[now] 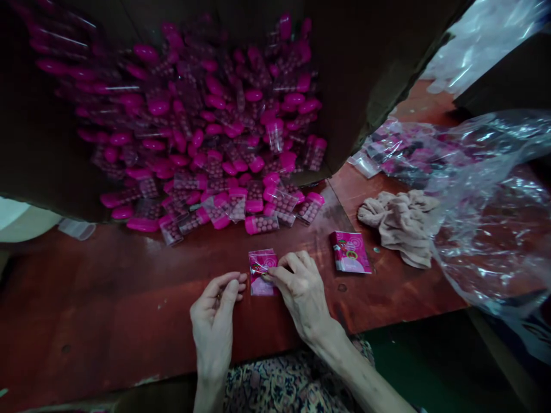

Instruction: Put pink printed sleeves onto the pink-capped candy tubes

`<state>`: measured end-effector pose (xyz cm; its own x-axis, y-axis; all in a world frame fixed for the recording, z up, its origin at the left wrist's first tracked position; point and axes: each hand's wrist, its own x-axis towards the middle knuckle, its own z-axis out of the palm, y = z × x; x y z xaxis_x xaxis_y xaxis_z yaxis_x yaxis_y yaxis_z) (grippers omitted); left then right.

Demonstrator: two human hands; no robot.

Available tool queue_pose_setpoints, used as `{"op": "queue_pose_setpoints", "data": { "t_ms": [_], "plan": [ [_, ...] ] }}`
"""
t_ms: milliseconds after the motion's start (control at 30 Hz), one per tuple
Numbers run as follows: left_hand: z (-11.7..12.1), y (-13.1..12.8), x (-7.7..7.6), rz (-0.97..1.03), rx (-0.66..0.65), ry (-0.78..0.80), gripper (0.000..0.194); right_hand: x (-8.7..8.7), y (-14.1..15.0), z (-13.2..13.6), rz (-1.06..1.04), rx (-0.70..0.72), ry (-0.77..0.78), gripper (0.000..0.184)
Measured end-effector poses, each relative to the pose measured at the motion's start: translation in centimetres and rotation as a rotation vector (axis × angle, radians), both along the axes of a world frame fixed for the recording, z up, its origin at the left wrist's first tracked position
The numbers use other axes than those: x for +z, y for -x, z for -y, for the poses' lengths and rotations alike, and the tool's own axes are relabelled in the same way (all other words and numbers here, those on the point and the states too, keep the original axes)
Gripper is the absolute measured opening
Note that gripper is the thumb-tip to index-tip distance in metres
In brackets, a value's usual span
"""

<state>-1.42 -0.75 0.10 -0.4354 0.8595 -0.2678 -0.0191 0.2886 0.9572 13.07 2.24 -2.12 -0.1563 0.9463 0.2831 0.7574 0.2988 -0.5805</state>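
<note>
A small pink foil sachet (262,274) in a clear wrapper lies on the reddish wooden table (129,292), and the fingertips of my right hand (301,292) pinch its upper part. My left hand (214,315) rests just left of it with thumb and fingers drawn together; whether they hold anything small is hard to see. A second pink sachet (350,252) lies flat to the right. Ahead of my hands, a heap of clear tubes with pink caps (193,143), filled with round pinkish beads, spills out of a cardboard box.
The dark cardboard box (344,74) stands at the back. To the right are a crumpled beige cloth (400,226), a large clear plastic bag (486,212) and a bundle of pink packets (400,150). A patterned cloth on my lap (284,384) shows below the table edge.
</note>
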Motion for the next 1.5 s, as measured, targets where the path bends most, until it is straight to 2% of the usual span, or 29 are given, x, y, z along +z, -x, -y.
{"op": "queue_pose_setpoints", "data": {
  "t_ms": [67, 133, 200, 267, 333, 367, 400, 467, 500, 567, 633, 800, 1000, 1067, 1167, 1267, 1367, 1500],
  "plan": [
    [-0.2, 0.0, 0.3, -0.070, -0.026, -0.019, 0.016, 0.4, -0.3, 0.4, -0.060, 0.021, -0.082, 0.015],
    [-0.5, -0.2, 0.6, -0.080, -0.105, -0.033, 0.016, 1.0, -0.4, 0.8, -0.091, 0.072, -0.181, 0.014],
    [-0.9, -0.6, 1.0, 0.015, -0.184, -0.032, 0.014, 1.6, -0.4, 1.0, -0.130, 0.142, -0.261, 0.016],
    [-1.2, -1.2, 1.4, 0.168, -0.175, -0.043, 0.013, 2.1, -0.2, 1.1, -0.257, 0.124, -0.238, 0.018],
    [-1.5, -1.8, 1.8, 0.317, -0.070, -0.043, 0.012, 2.4, 0.1, 1.1, -0.487, 0.016, -0.057, 0.036],
    [-1.7, -2.0, 1.9, 0.377, -0.009, -0.034, 0.012, 2.5, 0.3, 1.1, -0.614, -0.025, 0.082, 0.044],
    [-1.8, -2.2, 2.0, 0.420, 0.038, -0.022, 0.014, 2.5, 0.6, 1.2, -0.729, -0.039, 0.230, 0.045],
    [-1.9, -2.4, 2.1, 0.470, 0.084, -0.010, 0.016, 2.6, 1.1, 1.4, -0.880, -0.009, 0.456, 0.023],
    [-1.9, -2.4, 2.1, 0.483, 0.100, -0.009, 0.017, 2.6, 1.4, 1.5, -0.904, -0.001, 0.508, 0.012],
    [-1.9, -2.3, 2.0, 0.515, 0.134, 0.002, 0.019, 2.5, 1.9, 1.7, -0.865, -0.017, 0.484, 0.018],
    [-1.8, -2.1, 1.8, 0.571, 0.156, 0.035, 0.021, 2.3, 2.2, 1.8, -0.779, -0.014, 0.385, 0.023],
    [-1.8, -1.1, 1.1, 0.667, 0.114, 0.077, 0.017, 2.0, 2.1, 1.6, -0.578, 0.090, 0.321, 0.032],
    [-2.0, 0.0, 1.1, 0.681, 0.211, 0.024, 0.019, 3.8, 1.9, -0.1, -0.516, 0.289, 0.304, 0.029],
    [-2.2, 0.3, 1.4, 0.724, 0.260, 0.007, 0.018, 4.0, 1.6, -1.6, -0.369, 0.243, 0.171, 0.029],
    [-2.6, 0.7, 1.8, 0.794, 0.373, 0.035, 0.008, 3.3, 1.2, -4.6, 0.048, 0.037, -0.052, 0.024],
    [-3.1, 0.8, 2.2, 0.866, 0.499, 0.092, 0.016, 1.9, 1.0, -6.8, 0.320, 0.016, -0.092, 0.021],
    [-3.5, 0.8, 2.4, 0.929, 0.504, 0.079, 0.018, 1.1, 1.0, -7.3, 0.357, 0.045, -0.080, 0.017],
    [-3.8, 1.2, 2.4, 0.924, 0.553, 0.055, 0.020, 1.0, 1.0, -6.1, 0.199, 0.027, -0.043, 0.009]
  ]
}}
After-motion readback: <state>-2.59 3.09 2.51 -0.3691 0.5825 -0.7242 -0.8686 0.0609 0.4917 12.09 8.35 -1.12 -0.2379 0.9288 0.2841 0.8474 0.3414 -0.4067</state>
